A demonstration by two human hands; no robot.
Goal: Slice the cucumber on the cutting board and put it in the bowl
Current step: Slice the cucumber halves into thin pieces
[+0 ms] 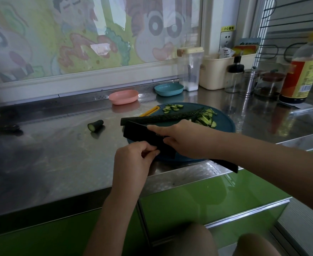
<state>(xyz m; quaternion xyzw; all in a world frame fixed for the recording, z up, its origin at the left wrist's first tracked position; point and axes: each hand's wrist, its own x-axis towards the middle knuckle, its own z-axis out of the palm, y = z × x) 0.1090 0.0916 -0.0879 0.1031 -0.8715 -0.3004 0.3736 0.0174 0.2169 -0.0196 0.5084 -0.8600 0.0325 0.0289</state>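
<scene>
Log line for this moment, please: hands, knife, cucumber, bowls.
right hand: grips knife | left hand: pinches knife blade | cucumber: partly sliced, on cutting board | slices: on board | pink bowl, blue bowl: no slices seen

A steel worktop (pixel 59 154) lies below a window (pixel 78 34) covered in pale cartoon pictures. Glossy green cabinet fronts (pixel 207 200) stand under the worktop.

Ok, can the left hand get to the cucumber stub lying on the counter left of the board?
Probably yes: the cucumber stub lies alone on open counter, nothing between. The left hand must first release the knife.
</scene>
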